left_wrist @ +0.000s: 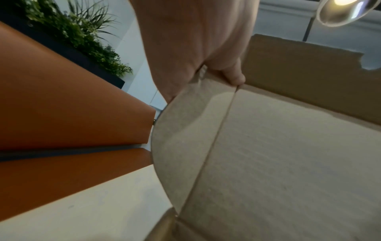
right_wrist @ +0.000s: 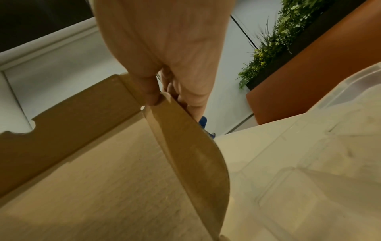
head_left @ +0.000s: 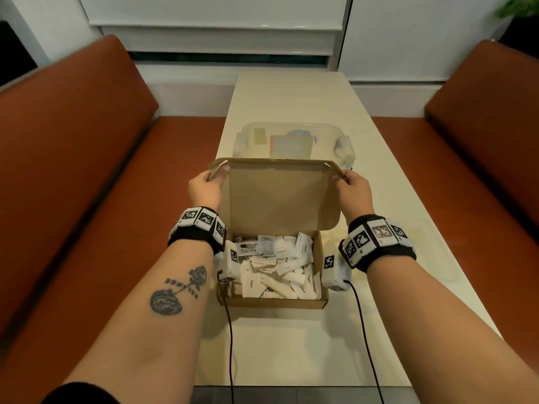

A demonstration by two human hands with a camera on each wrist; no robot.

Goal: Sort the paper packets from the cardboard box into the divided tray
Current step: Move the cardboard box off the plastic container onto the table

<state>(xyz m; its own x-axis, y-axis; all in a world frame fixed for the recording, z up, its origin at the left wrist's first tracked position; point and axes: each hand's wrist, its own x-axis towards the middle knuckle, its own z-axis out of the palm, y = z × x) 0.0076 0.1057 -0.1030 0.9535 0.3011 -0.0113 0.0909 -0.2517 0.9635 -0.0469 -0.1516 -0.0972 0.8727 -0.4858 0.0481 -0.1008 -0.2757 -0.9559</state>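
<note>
This looks like a café or restaurant booth: two rust-orange padded bench seats (head_left: pixel 73 158) face each other across a long, narrow cream tabletop (head_left: pixel 294 97). White roller blinds (head_left: pixel 215 21) cover the window behind, and green foliage in a dark planter (left_wrist: pixel 86 44) tops the seat back.
</note>
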